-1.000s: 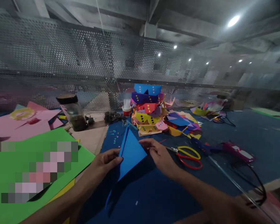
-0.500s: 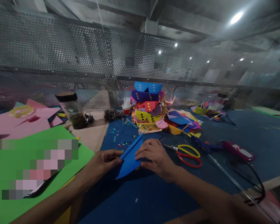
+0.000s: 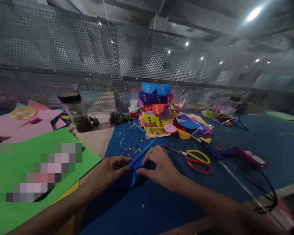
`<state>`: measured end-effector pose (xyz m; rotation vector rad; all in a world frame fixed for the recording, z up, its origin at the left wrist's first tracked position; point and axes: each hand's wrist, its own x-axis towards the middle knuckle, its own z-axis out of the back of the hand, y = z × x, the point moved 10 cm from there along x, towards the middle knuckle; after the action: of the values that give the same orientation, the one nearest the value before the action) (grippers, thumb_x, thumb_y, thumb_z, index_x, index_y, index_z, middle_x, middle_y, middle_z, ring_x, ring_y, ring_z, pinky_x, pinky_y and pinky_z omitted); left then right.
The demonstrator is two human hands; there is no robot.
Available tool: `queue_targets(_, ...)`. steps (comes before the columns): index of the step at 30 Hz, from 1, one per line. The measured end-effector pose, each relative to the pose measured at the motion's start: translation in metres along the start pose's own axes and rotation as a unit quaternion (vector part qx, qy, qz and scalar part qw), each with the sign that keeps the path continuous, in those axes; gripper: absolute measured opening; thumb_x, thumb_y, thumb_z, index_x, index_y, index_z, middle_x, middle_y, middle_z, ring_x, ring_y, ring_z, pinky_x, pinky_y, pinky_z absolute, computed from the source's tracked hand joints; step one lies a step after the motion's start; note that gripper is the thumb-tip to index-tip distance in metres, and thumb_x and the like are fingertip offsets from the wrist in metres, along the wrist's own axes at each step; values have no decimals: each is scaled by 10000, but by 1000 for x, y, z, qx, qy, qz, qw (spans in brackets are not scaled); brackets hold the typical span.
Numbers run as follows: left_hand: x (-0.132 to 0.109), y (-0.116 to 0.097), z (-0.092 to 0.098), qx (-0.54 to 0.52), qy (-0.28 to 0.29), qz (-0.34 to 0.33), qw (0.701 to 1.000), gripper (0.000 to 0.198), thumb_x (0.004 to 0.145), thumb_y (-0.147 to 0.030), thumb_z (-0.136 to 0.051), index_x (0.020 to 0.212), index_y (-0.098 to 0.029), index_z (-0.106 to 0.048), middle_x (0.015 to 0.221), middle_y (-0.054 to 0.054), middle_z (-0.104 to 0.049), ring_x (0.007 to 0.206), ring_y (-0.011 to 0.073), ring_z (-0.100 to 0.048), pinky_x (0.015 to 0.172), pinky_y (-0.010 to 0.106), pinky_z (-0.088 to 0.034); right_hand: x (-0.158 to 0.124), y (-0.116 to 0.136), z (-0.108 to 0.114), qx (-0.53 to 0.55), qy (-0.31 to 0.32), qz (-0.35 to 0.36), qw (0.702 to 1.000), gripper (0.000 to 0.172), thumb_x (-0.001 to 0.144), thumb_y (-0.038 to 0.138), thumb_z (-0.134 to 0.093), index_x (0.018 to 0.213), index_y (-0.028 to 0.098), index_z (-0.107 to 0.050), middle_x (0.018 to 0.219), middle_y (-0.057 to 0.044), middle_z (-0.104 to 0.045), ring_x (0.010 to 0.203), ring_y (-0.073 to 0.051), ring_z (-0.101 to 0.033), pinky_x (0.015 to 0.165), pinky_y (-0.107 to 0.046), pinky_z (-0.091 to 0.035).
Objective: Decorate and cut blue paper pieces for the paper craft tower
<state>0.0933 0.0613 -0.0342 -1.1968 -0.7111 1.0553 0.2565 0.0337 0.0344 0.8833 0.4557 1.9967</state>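
A folded blue paper sheet (image 3: pixel 140 158) lies nearly flat on the blue table cover (image 3: pixel 161 202) in front of me. My left hand (image 3: pixel 114 165) pinches its left edge with closed fingers. My right hand (image 3: pixel 159 166) presses down on the fold from the right, fingers curled over the paper. Only a narrow strip of the paper shows between the two hands.
Yellow and red scissors (image 3: pixel 197 159) lie right of my hands, with a purple glue gun (image 3: pixel 245 156) and its cable beyond. A stack of coloured paper pieces (image 3: pixel 156 111) stands behind. A green sheet (image 3: pixel 39 156), pink sheets (image 3: pixel 22 125) and a jar (image 3: pixel 75 114) sit at left.
The blue paper, held up as a triangle a second ago, has been folded down flat. My right hand moved left onto it and now presses the fold.
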Motion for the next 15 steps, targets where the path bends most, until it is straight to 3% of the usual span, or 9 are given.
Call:
queue_targets(7, -1, 0, -1, -20, -7, 12, 1000, 415, 760, -474, -830, 1066, -195, -796, 942, 55, -829, 847, 262, -735, 762, 327, -533, 1, -1, 0, 5, 10, 1, 1000, 299, 781, 409, -908, 824, 213, -686, 918, -12, -696, 1018, -239, -565, 909, -381, -383)
queue_targets(11, -1, -2, 7, -34, -36, 29, 998, 460, 684, -498, -875, 1008, -181, -793, 824, 44, -803, 754, 224, -699, 677, 287, -497, 0, -3, 5, 29, 7, 8, 1000, 330, 1026, 446, -621, 795, 217, -679, 878, -14, -692, 968, -213, -580, 907, -382, -389)
queue_targets(13, -1, -3, 12, -47, -55, 37, 997, 499, 642, -518, -894, 992, -180, -783, 777, 31, -782, 713, 208, -677, 646, 272, -478, 0, -13, 13, 58, -29, -25, 998, 284, 1034, 431, -595, 859, 217, -658, 915, -23, -685, 952, -206, -600, 896, -371, -419)
queue_targets(15, -2, -2, 12, -62, -63, 52, 995, 521, 628, -531, -902, 994, -184, -770, 766, 23, -769, 680, 197, -664, 625, 265, -468, -1, -32, 16, 103, -59, -102, 988, 236, 944, 436, -707, 957, 216, -624, 956, -32, -675, 917, -206, -624, 851, -357, -460)
